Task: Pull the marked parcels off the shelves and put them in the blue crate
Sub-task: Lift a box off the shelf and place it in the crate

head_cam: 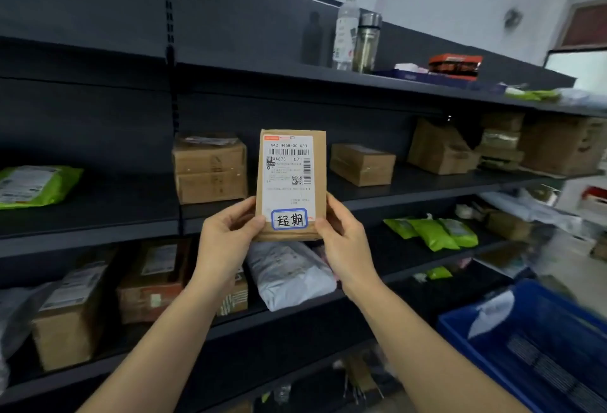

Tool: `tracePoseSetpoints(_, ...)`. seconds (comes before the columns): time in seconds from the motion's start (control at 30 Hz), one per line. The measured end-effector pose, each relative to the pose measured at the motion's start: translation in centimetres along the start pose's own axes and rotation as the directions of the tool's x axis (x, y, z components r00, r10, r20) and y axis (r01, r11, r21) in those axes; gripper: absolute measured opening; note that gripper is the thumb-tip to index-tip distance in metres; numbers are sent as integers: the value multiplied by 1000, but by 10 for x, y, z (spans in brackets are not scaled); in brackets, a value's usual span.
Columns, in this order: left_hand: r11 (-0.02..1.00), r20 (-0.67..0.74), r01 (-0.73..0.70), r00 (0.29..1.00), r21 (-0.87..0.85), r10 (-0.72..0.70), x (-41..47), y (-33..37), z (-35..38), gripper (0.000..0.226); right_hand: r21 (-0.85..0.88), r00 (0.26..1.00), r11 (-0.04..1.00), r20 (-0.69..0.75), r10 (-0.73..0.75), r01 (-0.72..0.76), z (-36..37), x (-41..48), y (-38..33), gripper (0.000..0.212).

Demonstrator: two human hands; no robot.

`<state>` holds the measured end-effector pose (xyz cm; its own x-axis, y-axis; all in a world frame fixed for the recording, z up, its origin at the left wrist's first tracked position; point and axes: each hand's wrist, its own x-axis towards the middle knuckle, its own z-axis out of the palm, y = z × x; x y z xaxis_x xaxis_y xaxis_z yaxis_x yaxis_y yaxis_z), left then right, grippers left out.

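brown marked parcel, centre frame, pinched at its lower edges by left hand and right hand; blue crate at lower right looks nearly empty, so most remains.

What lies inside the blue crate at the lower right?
One pale plastic parcel lies in the blue crate, near its left end. The slotted floor beside it is bare. Its right part is out of frame.

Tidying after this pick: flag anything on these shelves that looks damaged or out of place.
The cardboard box on the middle shelf, right of the held parcel, leans with a flap gaping open. A water bottle and a flask on the top shelf are not parcels.
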<state>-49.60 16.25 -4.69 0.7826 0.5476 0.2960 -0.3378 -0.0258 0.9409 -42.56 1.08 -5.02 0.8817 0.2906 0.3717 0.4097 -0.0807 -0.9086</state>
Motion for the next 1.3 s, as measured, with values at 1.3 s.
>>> tracePoseSetpoints(1.3, 970, 553, 240, 804, 33, -217, -76, -191, 597, 46, -74, 830, 940, -497, 254, -332, -562, -12, 217, 51)
